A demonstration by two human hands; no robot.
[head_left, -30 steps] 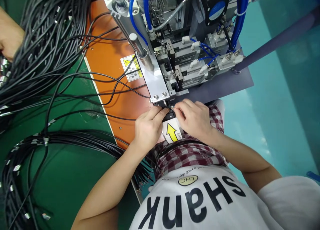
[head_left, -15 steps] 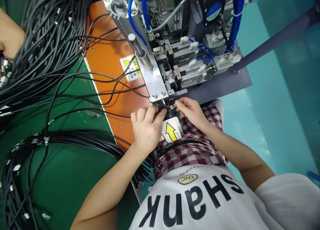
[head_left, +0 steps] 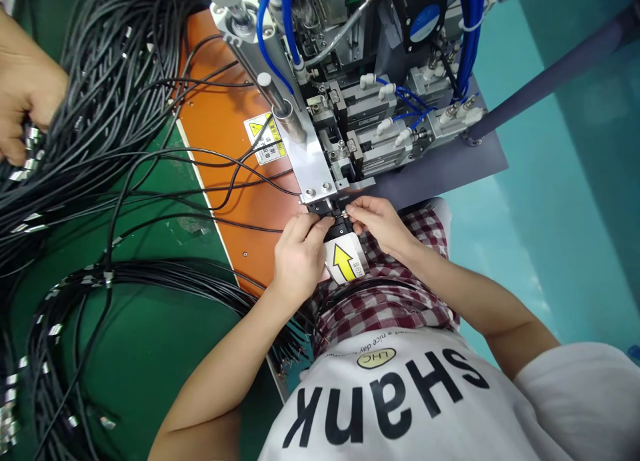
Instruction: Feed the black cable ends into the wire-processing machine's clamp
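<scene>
My left hand [head_left: 300, 251] is closed at the black fixture [head_left: 341, 229] at the machine's front, thumb and forefinger pressed together on it. A black cable [head_left: 250, 225] runs across the orange plate and in under these fingers. From the other side, my right hand [head_left: 377, 224] pinches the small, thin bright end of the cable [head_left: 344, 213] over the fixture. The fingertips hide most of that end. Just in front of the fixture is a white label with a yellow arrow [head_left: 343, 263].
The machine with air cylinders [head_left: 377, 157] and blue hoses [head_left: 473, 34] stands beyond my hands. Large bundles of black cables [head_left: 115, 67] lie on the green table [head_left: 165, 354]. Another person's hand [head_left: 30, 87] grips cable ends at the far left. A warning label [head_left: 265, 139] is on the orange plate [head_left: 220, 161].
My left hand has shifted slightly right, with its fingers lower against the fixture. My right hand has drawn slightly left, nearer the fixture. The other person's hand reaches further into view.
</scene>
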